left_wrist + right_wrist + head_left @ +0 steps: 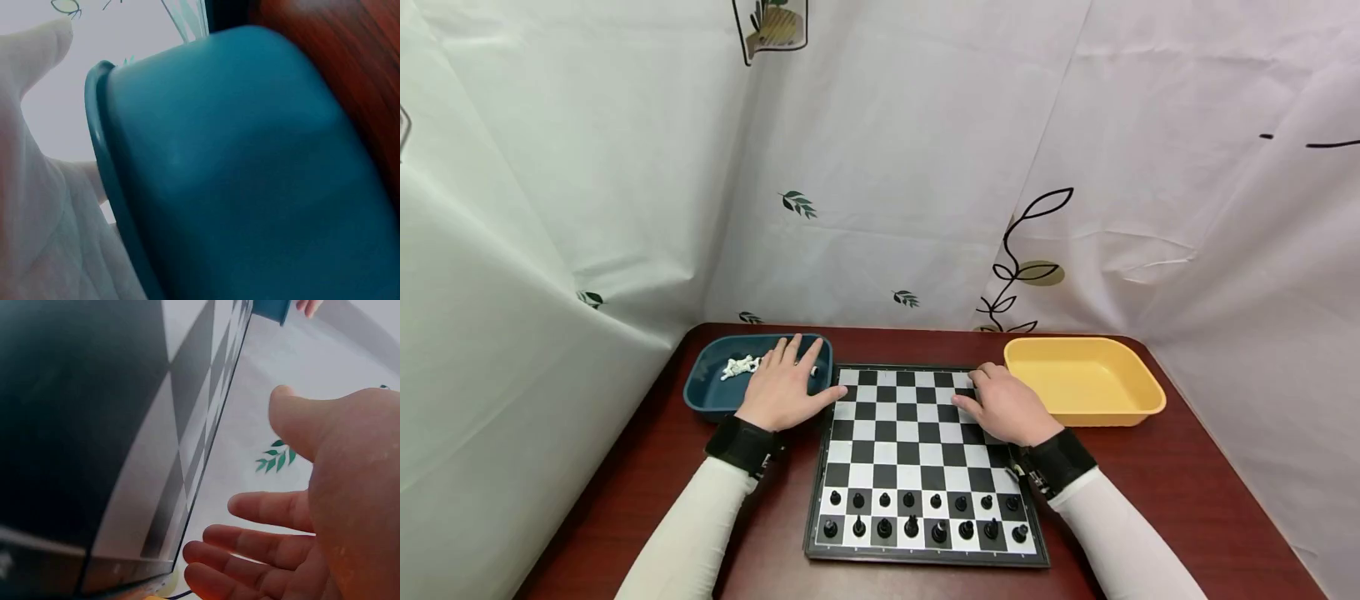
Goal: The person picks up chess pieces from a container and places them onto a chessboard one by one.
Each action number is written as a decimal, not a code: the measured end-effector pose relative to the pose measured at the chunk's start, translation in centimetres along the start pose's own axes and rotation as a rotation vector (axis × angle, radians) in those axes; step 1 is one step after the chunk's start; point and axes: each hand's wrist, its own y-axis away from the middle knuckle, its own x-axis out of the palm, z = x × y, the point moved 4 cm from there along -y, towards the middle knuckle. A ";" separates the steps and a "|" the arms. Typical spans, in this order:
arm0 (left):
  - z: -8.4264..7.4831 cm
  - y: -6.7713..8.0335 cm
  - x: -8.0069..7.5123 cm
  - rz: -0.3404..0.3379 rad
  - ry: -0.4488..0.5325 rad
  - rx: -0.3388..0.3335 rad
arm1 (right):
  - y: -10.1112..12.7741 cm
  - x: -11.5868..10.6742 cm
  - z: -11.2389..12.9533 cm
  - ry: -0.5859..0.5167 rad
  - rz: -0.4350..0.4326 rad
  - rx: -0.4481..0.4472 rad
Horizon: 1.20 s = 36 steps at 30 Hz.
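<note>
My left hand (pixel 784 392) spreads its straight fingers over the right part of a dark blue bin (pixel 700 397). White chess pieces (pixel 741 367) lie heaped in that bin, partly hidden by the hand. In the left wrist view the palm faces the bin's rim and outer wall (pixel 250 156). At the far right corner of a chessboard (pixel 907 432), my right hand (pixel 1009 406) hovers with relaxed fingers and thumb apart. The right wrist view shows nothing in its grasp. Black chess pieces (pixel 912 527) stand in two rows along the board's near side.
To the right of the board sits a yellow bin (pixel 1084 379) with nothing visible inside. All of it stands on a dark red wooden table (pixel 1157 492). White cloth (pixel 880 167) with printed leaves hangs behind and at both sides.
</note>
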 end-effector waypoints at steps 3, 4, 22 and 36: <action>0.7 -0.1 -0.1 0.013 0.010 -0.018 | 0.2 -0.1 -0.3 0.004 0.010 0.026; 1.0 -0.1 -0.2 0.014 0.012 -0.022 | 0.2 -0.1 -0.4 0.004 0.013 0.034; 4.2 -0.1 -1.7 0.035 -0.038 -0.132 | 0.5 -0.4 -1.4 0.074 0.112 0.177; 3.6 -1.3 -1.3 0.093 -0.055 -0.112 | 0.8 0.4 -2.2 0.017 0.257 0.256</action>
